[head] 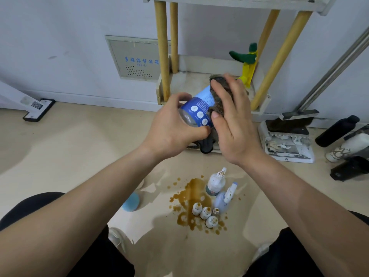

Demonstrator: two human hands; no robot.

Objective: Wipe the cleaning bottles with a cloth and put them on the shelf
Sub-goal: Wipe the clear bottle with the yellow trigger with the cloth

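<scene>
Here the left hand (175, 126) grips a blue bottle (198, 108), the right hand (234, 126) clasps a cloth (216, 78) onto it.

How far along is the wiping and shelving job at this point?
Done: no bottle shows on the shelf yet. In hand: the left hand grips a tilted blue bottle while the right hand clasps a dark cloth against it. Left: two spray bottles and four small bottles stand on the floor at a brown spill, spotted with it, apparently unwiped.
</scene>
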